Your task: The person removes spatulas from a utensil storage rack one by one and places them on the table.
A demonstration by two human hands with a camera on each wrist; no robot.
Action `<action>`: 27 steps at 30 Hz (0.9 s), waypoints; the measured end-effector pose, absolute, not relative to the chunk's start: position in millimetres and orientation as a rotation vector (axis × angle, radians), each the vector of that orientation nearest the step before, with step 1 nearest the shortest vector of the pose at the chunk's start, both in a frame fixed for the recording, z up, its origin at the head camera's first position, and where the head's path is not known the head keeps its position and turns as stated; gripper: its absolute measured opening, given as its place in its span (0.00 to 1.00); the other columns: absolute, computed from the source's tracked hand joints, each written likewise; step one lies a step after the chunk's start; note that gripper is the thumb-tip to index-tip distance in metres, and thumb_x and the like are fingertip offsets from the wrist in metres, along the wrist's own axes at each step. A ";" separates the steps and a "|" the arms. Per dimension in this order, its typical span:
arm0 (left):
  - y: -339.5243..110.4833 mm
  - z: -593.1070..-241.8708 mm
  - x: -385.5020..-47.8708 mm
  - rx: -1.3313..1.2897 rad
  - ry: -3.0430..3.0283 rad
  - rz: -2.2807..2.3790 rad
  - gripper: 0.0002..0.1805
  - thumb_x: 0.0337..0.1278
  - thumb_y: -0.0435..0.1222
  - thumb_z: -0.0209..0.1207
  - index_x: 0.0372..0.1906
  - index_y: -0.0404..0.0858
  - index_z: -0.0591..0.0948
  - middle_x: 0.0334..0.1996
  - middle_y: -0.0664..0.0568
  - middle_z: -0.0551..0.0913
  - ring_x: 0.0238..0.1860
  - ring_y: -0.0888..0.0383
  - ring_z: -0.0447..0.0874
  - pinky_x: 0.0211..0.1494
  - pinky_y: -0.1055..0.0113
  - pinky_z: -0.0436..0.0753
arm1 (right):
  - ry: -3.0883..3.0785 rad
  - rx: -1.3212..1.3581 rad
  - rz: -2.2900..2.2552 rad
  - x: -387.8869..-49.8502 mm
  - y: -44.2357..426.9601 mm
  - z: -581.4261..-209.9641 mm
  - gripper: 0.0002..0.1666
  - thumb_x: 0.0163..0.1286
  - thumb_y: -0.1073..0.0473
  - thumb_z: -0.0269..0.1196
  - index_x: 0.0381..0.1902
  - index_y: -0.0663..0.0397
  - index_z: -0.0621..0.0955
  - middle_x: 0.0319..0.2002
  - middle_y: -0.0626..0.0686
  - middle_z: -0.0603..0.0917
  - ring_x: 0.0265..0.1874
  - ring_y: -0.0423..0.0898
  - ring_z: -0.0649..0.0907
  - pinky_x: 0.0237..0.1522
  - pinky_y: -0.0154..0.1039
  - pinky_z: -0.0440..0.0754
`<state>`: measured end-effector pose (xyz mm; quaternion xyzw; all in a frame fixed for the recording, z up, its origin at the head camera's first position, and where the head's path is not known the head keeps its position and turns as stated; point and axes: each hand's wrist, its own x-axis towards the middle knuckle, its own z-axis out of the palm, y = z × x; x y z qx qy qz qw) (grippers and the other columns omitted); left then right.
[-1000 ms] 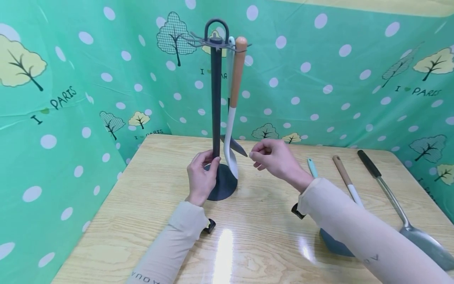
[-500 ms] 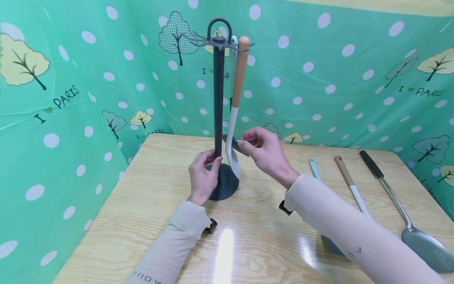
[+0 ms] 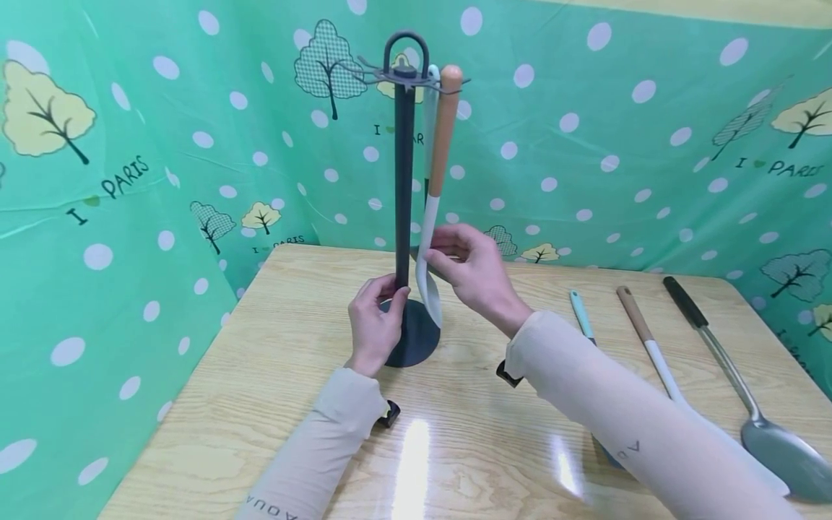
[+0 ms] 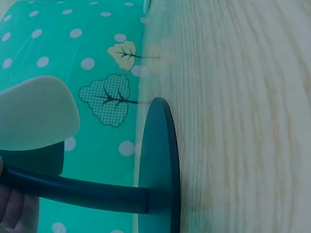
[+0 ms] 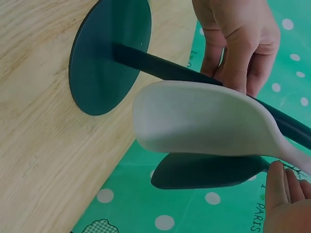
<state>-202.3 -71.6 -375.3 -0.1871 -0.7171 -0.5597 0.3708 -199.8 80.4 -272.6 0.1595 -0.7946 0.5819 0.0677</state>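
My left hand (image 3: 375,325) grips the lower part of a black utensil stand (image 3: 404,180) between thumb and fingers, just above its round base. From the stand's top hooks hang a white spatula (image 3: 430,296) with a wooden handle and, behind it, a dark-headed turner (image 5: 209,172) with a pale mint handle. My right hand (image 3: 477,278) is at the right side of these two, its fingers reaching behind the spatula's neck. In the right wrist view its thumb meets the turner's neck; the fingers look fairly straight, and their tips are partly hidden.
On the wooden table (image 3: 260,404) at the right lie a mint-handled utensil (image 3: 581,310), a white utensil with a brown handle (image 3: 633,314) and a steel wok turner (image 3: 786,455). My right sleeve covers parts of the first two. A patterned green curtain (image 3: 552,159) borders the table.
My right hand has moved left from beside the hanging utensils to touch them, its fingers passing behind the spatula's neck. The left hand keeps its grip on the stand.
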 end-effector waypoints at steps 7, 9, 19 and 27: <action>-71.4 -376.1 -202.7 -0.477 -1.846 -1.427 0.07 0.50 0.19 0.62 0.37 0.21 0.80 0.29 0.34 0.81 0.31 0.41 0.82 0.39 0.47 0.84 | -2.367 0.495 1.816 -223.4 82.9 -296.8 0.19 0.66 0.59 0.64 0.54 0.54 0.78 0.46 0.52 0.83 0.46 0.45 0.82 0.50 0.42 0.81; -71.5 -376.2 -202.6 -0.476 -1.848 -1.424 0.07 0.50 0.19 0.62 0.37 0.21 0.80 0.29 0.34 0.81 0.31 0.41 0.82 0.39 0.47 0.84 | -2.372 0.498 1.817 -223.0 82.0 -296.9 0.19 0.66 0.59 0.64 0.55 0.53 0.78 0.46 0.53 0.82 0.46 0.46 0.82 0.50 0.43 0.81; -71.2 -375.9 -203.0 -0.471 -1.847 -1.419 0.07 0.50 0.19 0.63 0.37 0.22 0.81 0.30 0.34 0.82 0.31 0.42 0.82 0.39 0.48 0.84 | -2.322 0.530 1.759 -216.4 80.8 -298.2 0.13 0.66 0.62 0.64 0.48 0.58 0.81 0.39 0.52 0.83 0.40 0.45 0.83 0.50 0.40 0.81; -71.2 -374.7 -202.6 -0.469 -1.854 -1.437 0.07 0.50 0.19 0.63 0.37 0.21 0.81 0.31 0.34 0.82 0.32 0.41 0.83 0.40 0.47 0.84 | -2.306 0.523 1.750 -209.4 85.5 -295.8 0.09 0.64 0.64 0.65 0.43 0.57 0.82 0.36 0.53 0.84 0.37 0.45 0.83 0.45 0.41 0.83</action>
